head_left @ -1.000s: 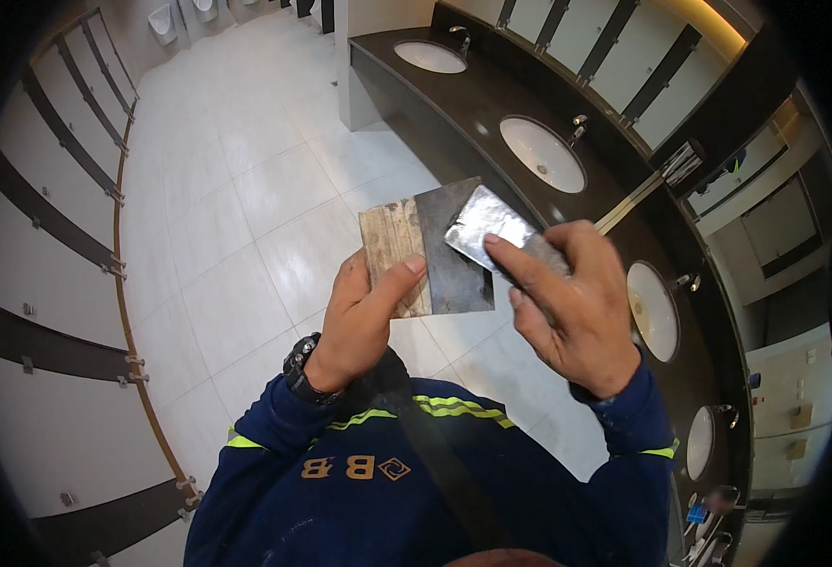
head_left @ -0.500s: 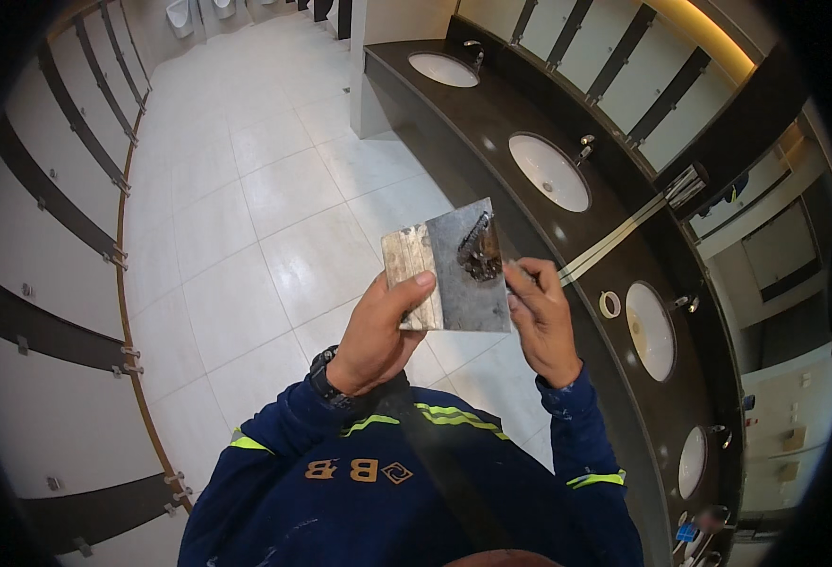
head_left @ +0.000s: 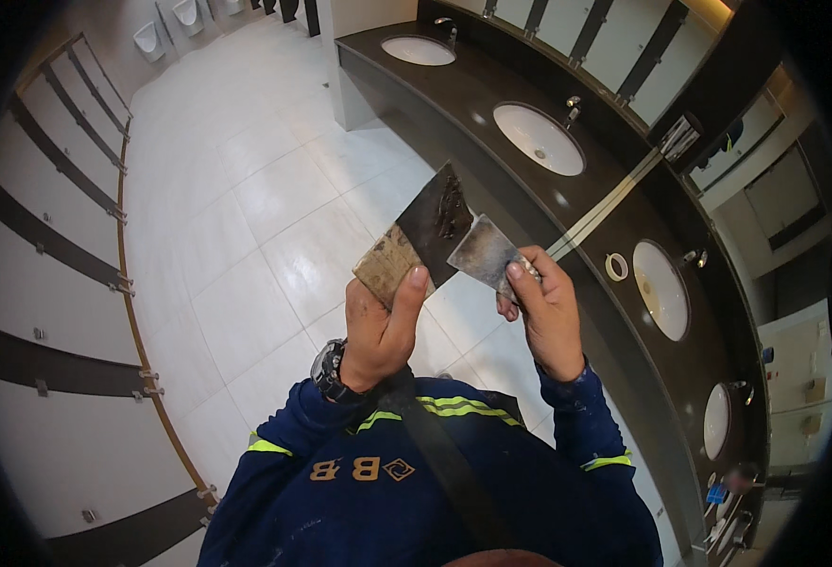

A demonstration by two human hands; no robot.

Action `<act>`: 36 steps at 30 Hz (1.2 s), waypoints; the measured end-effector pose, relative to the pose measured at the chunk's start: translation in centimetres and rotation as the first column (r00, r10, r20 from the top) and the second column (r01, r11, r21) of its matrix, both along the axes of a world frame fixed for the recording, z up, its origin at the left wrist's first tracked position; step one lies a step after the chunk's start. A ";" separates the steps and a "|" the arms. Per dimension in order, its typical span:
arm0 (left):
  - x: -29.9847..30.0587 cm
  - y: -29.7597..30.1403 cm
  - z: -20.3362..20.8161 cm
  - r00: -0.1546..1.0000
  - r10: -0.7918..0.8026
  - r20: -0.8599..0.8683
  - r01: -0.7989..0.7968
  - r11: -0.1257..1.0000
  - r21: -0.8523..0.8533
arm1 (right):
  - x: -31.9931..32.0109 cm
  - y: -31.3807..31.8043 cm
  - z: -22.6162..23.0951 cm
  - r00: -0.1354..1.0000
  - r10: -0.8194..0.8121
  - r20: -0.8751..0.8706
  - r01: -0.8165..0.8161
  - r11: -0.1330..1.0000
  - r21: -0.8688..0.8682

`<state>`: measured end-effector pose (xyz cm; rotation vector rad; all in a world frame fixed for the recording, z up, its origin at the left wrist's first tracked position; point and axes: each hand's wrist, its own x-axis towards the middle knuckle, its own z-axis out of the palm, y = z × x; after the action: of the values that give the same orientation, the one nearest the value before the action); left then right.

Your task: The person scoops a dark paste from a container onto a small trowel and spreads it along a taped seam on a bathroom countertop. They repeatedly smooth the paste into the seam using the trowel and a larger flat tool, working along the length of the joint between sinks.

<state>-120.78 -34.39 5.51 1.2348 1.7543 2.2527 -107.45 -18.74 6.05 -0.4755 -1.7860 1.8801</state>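
My left hand (head_left: pixel 378 326) is closed around the wooden handle of a wide putty knife (head_left: pixel 420 231), its thumb pressed on the wood. The metal blade is tilted up and to the right, and a ridged dab of dark, glossy paste (head_left: pixel 452 208) clings near its far edge. My right hand (head_left: pixel 553 317) pinches a smaller flat metal scraper (head_left: pixel 485 251) between thumb and fingers. That scraper's face is smeared grey and brown. Its upper left part overlaps the right edge of the wide blade in view; whether the two touch, I cannot tell.
A dark washbasin counter (head_left: pixel 477 151) with several white basins curves along the right. On it lie a tape roll (head_left: pixel 616 266) and pale strips (head_left: pixel 608 210) running across its top. Cubicle partitions (head_left: pixel 66 321) line the left. White floor tiles (head_left: pixel 255 217) stretch between.
The wide putty knife has turned, its blade now angled up and right. The small scraper, barely visible earlier at the blade's right edge, now shows its flat face. My view has shifted slightly.
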 end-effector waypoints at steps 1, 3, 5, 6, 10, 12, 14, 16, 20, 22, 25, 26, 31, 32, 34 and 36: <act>0.2 0.1 0.3 0.999 0.012 -0.032 -0.011 1.000 0.006 | -0.1 -0.2 0.0 1.000 -0.007 -0.012 0.007 1.000 -0.008; 0.3 0.2 0.2 0.997 -0.004 -0.073 0.004 1.000 0.002 | -0.3 -0.4 0.3 0.999 -0.007 -0.045 0.005 1.000 -0.027; 0.3 0.1 -0.6 0.994 -0.070 -0.081 0.069 0.997 -0.014 | -0.5 -0.6 0.6 0.997 -0.002 -0.073 -0.001 0.999 -0.049; 0.4 -0.1 -0.5 0.991 -0.066 -0.115 0.060 0.997 -0.052 | -0.5 -0.7 0.8 0.996 0.001 -0.088 -0.006 0.998 -0.060; 0.2 -0.5 -0.4 0.946 -0.076 -0.314 0.020 0.984 -0.180 | 0.0 -0.6 2.1 0.991 -0.018 -0.130 0.005 0.995 -0.098; -0.5 -0.8 -1.0 0.886 -0.087 -0.455 -0.007 0.979 -0.202 | 0.4 -0.3 2.3 0.987 -0.022 -0.158 0.005 0.994 -0.107; -1.2 -0.9 -1.4 0.797 -0.108 -0.595 -0.010 0.982 -0.191 | 0.5 0.4 2.2 0.981 -0.048 -0.187 0.023 0.991 -0.135; -1.2 -1.4 -1.9 0.827 -0.274 -0.491 0.089 0.926 -0.366 | 0.5 0.7 2.2 0.973 -0.094 -0.212 0.076 0.993 -0.091; -0.6 -1.8 -4.8 0.981 -0.124 0.152 0.167 0.937 -0.308 | 0.1 0.3 1.2 0.964 -0.106 -0.246 0.152 0.973 0.176; -0.5 -1.0 -2.8 0.531 -0.378 0.758 0.365 0.910 0.198 | 0.2 0.5 -0.1 0.973 0.072 -0.218 0.014 0.928 0.372; -0.5 0.1 -0.9 0.350 -0.572 0.742 0.382 0.810 0.444 | -0.2 0.3 -0.9 0.970 0.167 -0.175 -0.023 0.784 0.620; -0.7 0.0 -0.8 0.371 -0.581 0.725 0.388 0.806 0.448 | -0.2 0.6 -0.7 0.973 0.185 -0.138 -0.053 0.762 0.645; -1.2 -0.8 -0.4 0.466 -0.588 0.661 0.417 0.805 0.422 | 0.6 2.7 0.0 0.983 0.182 -0.022 -0.112 0.689 0.716; -1.3 -1.0 -0.3 0.486 -0.582 0.652 0.419 0.810 0.411 | 0.7 3.0 0.2 0.993 0.108 0.040 -0.100 0.640 0.762; -1.3 -1.4 0.1 0.524 -0.568 0.634 0.422 0.820 0.386 | 1.2 3.7 0.7 0.988 -0.053 0.145 -0.095 0.531 0.842; -1.8 -2.0 0.3 0.626 -0.437 0.645 0.370 0.895 0.248 | 2.2 3.9 3.1 0.995 -0.096 0.023 0.022 0.447 0.894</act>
<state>-122.53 -36.39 5.83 0.5574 0.9768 2.1105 -105.22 -14.85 9.12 -0.1701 -2.4422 0.6034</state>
